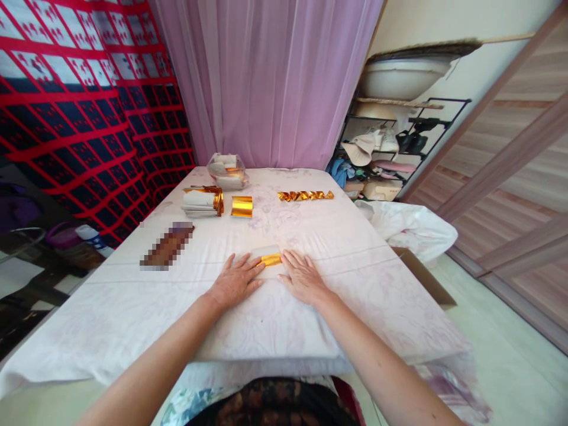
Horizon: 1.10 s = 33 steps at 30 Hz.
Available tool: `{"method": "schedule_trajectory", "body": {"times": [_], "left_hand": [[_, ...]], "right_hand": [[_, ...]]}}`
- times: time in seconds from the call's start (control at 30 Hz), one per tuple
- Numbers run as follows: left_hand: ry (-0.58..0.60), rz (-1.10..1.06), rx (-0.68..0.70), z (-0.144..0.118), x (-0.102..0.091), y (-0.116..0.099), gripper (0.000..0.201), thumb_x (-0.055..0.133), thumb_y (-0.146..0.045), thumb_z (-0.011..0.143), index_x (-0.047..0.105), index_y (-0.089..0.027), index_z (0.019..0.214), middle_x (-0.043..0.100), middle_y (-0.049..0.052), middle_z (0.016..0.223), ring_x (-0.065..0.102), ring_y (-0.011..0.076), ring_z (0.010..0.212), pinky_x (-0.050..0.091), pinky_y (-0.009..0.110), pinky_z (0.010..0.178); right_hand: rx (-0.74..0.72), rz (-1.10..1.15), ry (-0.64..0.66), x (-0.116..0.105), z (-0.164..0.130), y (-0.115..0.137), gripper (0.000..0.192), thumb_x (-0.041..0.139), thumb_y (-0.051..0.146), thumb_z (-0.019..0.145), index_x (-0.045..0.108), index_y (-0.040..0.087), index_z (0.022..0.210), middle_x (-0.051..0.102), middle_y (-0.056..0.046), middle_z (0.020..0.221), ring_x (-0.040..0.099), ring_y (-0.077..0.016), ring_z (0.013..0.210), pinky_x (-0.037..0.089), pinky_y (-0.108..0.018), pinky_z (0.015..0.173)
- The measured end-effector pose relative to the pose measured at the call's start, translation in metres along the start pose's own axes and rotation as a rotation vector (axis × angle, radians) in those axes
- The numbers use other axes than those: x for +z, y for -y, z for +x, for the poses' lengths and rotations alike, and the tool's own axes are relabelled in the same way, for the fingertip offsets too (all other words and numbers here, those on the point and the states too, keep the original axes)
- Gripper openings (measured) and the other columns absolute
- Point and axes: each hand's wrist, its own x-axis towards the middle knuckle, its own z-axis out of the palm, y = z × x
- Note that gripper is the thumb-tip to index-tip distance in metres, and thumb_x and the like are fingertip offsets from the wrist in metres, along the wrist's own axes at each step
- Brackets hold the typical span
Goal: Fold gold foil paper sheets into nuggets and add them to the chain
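A small sheet of gold foil paper (270,260) lies on the table in front of me, with a pale strip along its far side. My left hand (237,278) rests flat over its left end, fingers spread. At the right end, my right hand (304,277) also lies flat, its fingertips touching the paper. Both hands are open. Farther off stand a stack of foil papers (202,203), pale sides mostly showing, and a single curved gold sheet (242,207). A row of folded gold foil pieces (305,195) sits at the back right.
A clear plastic bag (228,171) of papers stands at the table's back. A blurred-out rectangular object (167,247) lies at left on the tablecloth (146,313). Right of the table are a white plastic bag (412,228), a cardboard box (423,275) and a loaded shelf (386,142).
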Motion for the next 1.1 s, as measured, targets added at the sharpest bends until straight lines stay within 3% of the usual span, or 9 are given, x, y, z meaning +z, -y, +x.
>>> {"method": "schedule_trajectory", "body": {"times": [0.1, 0.2, 0.33, 0.63, 0.83, 0.97, 1.1], "left_hand": [[0.000, 0.004, -0.016, 0.000, 0.000, -0.003, 0.049, 0.034, -0.046, 0.100, 0.045, -0.028, 0.144, 0.047, 0.005, 0.150, 0.037, 0.0321, 0.141, 0.022, 0.063, 0.112], [-0.001, 0.004, -0.033, 0.000, 0.000, -0.008, 0.050, 0.032, -0.046, 0.101, 0.044, -0.026, 0.145, 0.046, 0.006, 0.151, 0.035, 0.0322, 0.142, 0.019, 0.064, 0.113], [0.004, 0.000, -0.057, 0.000, 0.001, -0.012, 0.053, 0.030, -0.048, 0.101, 0.043, -0.025, 0.146, 0.045, 0.006, 0.151, 0.035, 0.0319, 0.142, 0.017, 0.063, 0.114], [-0.007, -0.008, -0.066, -0.001, 0.004, -0.012, 0.052, 0.032, -0.048, 0.100, 0.042, -0.027, 0.146, 0.045, 0.005, 0.151, 0.034, 0.0311, 0.142, 0.014, 0.061, 0.116], [-0.037, -0.025, -0.068, -0.001, 0.002, -0.014, 0.046, 0.038, -0.046, 0.099, 0.049, -0.028, 0.141, 0.050, 0.005, 0.147, 0.037, 0.0323, 0.139, 0.016, 0.063, 0.114], [-0.067, -0.041, -0.066, 0.002, -0.006, -0.017, 0.040, 0.044, -0.039, 0.098, 0.056, -0.027, 0.134, 0.056, 0.006, 0.140, 0.042, 0.0323, 0.135, 0.017, 0.064, 0.113], [-0.105, -0.067, -0.062, 0.007, -0.014, -0.019, 0.030, 0.047, -0.029, 0.097, 0.063, -0.026, 0.122, 0.065, 0.005, 0.128, 0.051, 0.0295, 0.126, 0.019, 0.061, 0.112]], "right_hand": [[0.074, -0.022, -0.049, -0.002, -0.002, 0.003, 0.059, 0.041, 0.042, 0.099, 0.034, 0.013, 0.150, 0.029, -0.015, 0.157, 0.024, -0.0270, 0.147, 0.018, -0.056, 0.117], [0.025, -0.057, -0.100, -0.002, -0.006, 0.009, 0.057, 0.042, 0.041, 0.099, 0.034, 0.020, 0.151, 0.023, -0.013, 0.160, 0.019, -0.0267, 0.148, 0.015, -0.056, 0.118], [-0.040, -0.041, -0.029, -0.001, -0.006, 0.021, 0.050, 0.040, 0.048, 0.099, 0.045, 0.029, 0.145, 0.016, -0.009, 0.163, 0.013, -0.0276, 0.149, 0.010, -0.054, 0.118], [0.027, -0.074, -0.058, -0.002, -0.005, 0.020, 0.044, 0.040, 0.049, 0.099, 0.053, 0.034, 0.139, 0.025, -0.008, 0.160, 0.018, -0.0292, 0.148, 0.011, -0.058, 0.116], [0.132, -0.114, -0.089, -0.004, -0.009, 0.004, 0.044, 0.043, 0.045, 0.099, 0.055, 0.028, 0.137, 0.033, -0.014, 0.156, 0.026, -0.0317, 0.145, 0.017, -0.061, 0.112], [0.070, -0.113, -0.160, -0.009, -0.007, 0.001, 0.043, 0.053, 0.040, 0.095, 0.059, 0.021, 0.133, 0.038, -0.016, 0.153, 0.032, -0.0325, 0.141, 0.022, -0.058, 0.112], [-0.081, -0.041, -0.253, -0.013, 0.005, 0.004, 0.032, 0.056, 0.021, 0.092, 0.065, 0.020, 0.123, 0.060, -0.013, 0.133, 0.056, -0.0257, 0.119, 0.042, -0.042, 0.100]]}}
